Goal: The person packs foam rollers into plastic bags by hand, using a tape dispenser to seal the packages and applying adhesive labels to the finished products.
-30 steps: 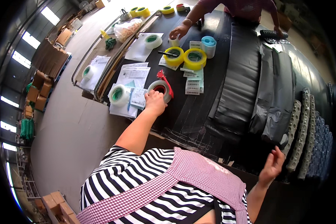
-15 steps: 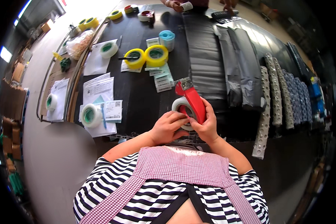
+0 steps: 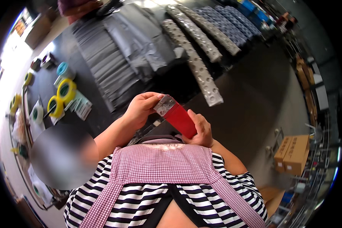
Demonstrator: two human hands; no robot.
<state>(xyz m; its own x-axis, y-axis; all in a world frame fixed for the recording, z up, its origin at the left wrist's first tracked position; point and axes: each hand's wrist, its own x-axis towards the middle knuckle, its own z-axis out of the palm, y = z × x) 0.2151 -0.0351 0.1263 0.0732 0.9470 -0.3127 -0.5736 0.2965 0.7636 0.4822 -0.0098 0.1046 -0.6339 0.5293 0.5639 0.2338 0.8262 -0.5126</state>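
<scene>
A red tape dispenser with a toothed metal end is held just in front of my apron, tilted with that end toward the upper left. My right hand is wrapped round its lower red part. At the metal end, the fingers of my left hand are closed in a pinch at the edge. Whether a strip of tape lies between them I cannot make out. The tape roll inside the dispenser is hidden from this side.
Grey plastic mailer bags lie on the black table beyond my hands. Several patterned wrapped rolls lie to their right. Yellow tape rolls and labels are at left. Cardboard boxes stand low at right. Another person's arm shows at far left.
My view has swung to the right. The dispenser has turned so its roll no longer shows. My left hand has moved from the tape roll to the metal end.
</scene>
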